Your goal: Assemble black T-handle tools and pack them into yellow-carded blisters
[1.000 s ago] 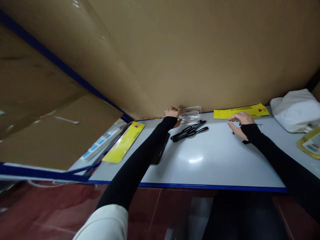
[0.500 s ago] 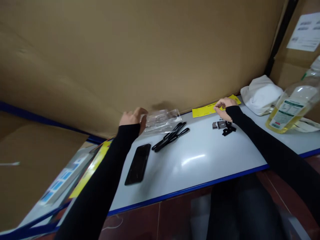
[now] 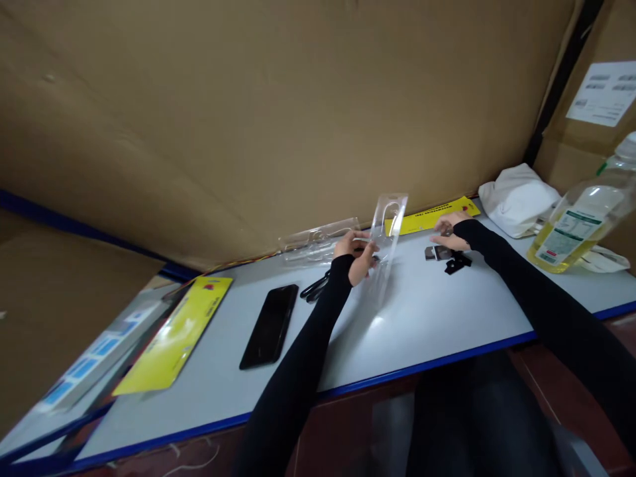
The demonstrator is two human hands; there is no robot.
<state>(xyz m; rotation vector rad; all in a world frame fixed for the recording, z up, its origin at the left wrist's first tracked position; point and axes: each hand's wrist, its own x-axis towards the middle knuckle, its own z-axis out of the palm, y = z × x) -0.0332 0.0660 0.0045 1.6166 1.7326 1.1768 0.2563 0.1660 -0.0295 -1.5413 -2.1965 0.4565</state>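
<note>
My left hand (image 3: pixel 356 255) holds a clear plastic blister shell (image 3: pixel 390 228) upright above the middle of the white table (image 3: pixel 422 324). Behind that hand, more clear plastic packaging (image 3: pixel 318 240) lies near the cardboard wall. Black-handled tools (image 3: pixel 314 287) are partly hidden under my left wrist. My right hand (image 3: pixel 452 230) is at the small metal pieces (image 3: pixel 437 253) and black parts (image 3: pixel 458 263), its fingers curved and apart; nothing shows in its grip. A yellow card (image 3: pixel 427 215) lies just behind it.
A black phone (image 3: pixel 269 326) and another yellow card (image 3: pixel 181 334) lie on the left. A white and blue box (image 3: pixel 94 354) stands beyond them. To the right are a white cloth bundle (image 3: pixel 519 199) and a bottle of yellow liquid (image 3: pixel 571 228). Cardboard rises behind the table.
My left hand has moved right from the packaging, lifting one clear shell with it. My right hand has stayed by the small parts. The view has shifted, showing more of the left yellow card.
</note>
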